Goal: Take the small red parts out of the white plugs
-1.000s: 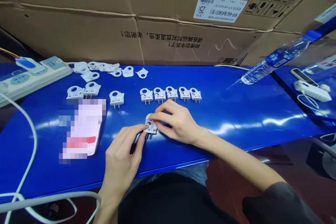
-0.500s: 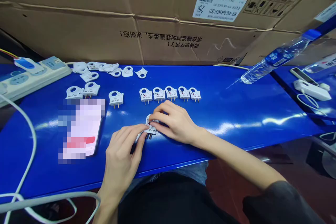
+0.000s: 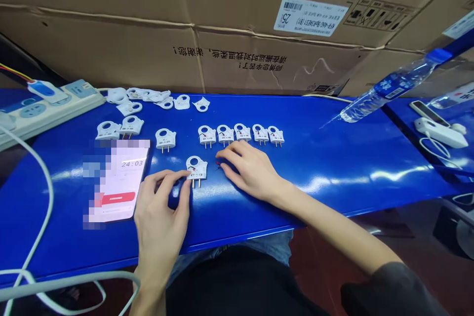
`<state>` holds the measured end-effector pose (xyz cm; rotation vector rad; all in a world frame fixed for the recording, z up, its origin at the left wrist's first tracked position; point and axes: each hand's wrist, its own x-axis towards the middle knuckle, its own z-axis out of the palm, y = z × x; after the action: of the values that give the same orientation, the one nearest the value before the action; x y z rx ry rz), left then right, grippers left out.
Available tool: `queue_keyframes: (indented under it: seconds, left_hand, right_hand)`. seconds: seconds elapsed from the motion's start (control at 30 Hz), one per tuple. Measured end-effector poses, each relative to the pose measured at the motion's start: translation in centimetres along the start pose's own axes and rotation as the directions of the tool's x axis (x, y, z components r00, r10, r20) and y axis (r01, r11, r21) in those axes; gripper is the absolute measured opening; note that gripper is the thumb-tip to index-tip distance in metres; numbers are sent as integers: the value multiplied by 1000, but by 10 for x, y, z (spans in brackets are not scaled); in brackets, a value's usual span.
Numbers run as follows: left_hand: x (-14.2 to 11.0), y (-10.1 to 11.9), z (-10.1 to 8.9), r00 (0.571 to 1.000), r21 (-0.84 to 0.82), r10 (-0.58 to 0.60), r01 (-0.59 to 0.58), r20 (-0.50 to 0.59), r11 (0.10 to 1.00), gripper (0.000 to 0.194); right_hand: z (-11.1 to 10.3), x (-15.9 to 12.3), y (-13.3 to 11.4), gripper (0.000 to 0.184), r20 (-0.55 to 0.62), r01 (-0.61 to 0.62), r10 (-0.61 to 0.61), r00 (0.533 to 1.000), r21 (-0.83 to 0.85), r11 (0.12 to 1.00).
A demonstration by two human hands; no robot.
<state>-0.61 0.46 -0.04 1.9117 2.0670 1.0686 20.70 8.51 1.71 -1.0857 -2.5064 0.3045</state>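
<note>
My left hand [image 3: 163, 207] pinches a white two-pin plug half [image 3: 196, 169] between thumb and forefinger at its left edge. This piece has a round loop opening, a small red bit inside, and two metal pins pointing toward me. Just to its right, my right hand [image 3: 252, 170] rests low over the table, thumb and forefinger closing around a tiny red-and-dark wired part [image 3: 218, 164]. Beyond my right hand stands a row of similar white plug halves [image 3: 243, 132] with red bits in them. Another plug half [image 3: 165, 138] lies farther left.
Loose white covers [image 3: 150, 95] lie along the back by a large cardboard box [image 3: 237, 69]. A phone [image 3: 120, 182] is left of my left hand. A power strip [image 3: 55, 111] and white cables [image 3: 44, 217] take up the left side. A water bottle [image 3: 388, 89] leans at right.
My hands have moved apart. My left hand has shifted left with the plug half, while my right hand has drawn off it with the tiny red part at its fingertips.
</note>
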Motion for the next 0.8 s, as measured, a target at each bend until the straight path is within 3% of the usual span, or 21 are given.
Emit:
queue_keyframes:
  seconds: [0.2,0.33,0.5,0.8]
  left_hand:
    - [1,8,-2,997,23,-47,49,-62,999,26]
    - [-4,10,-3,993,49,47,-42,-109,998,21]
    - [-9,3,1,977,226,208,-195,-36,955,25]
    - [4,9,6,980,325,198,-197,32,925,42]
  right_hand:
    - [3,0,0,23,67,37,-34,997,-37,999]
    - [0,0,-2,20,97,20,-15,995,-54,998]
    - [-2,1,-3,20,90,20,-14,996,-65,998]
    - [-1,1,-4,22,92,23,-17,996,-64,998]
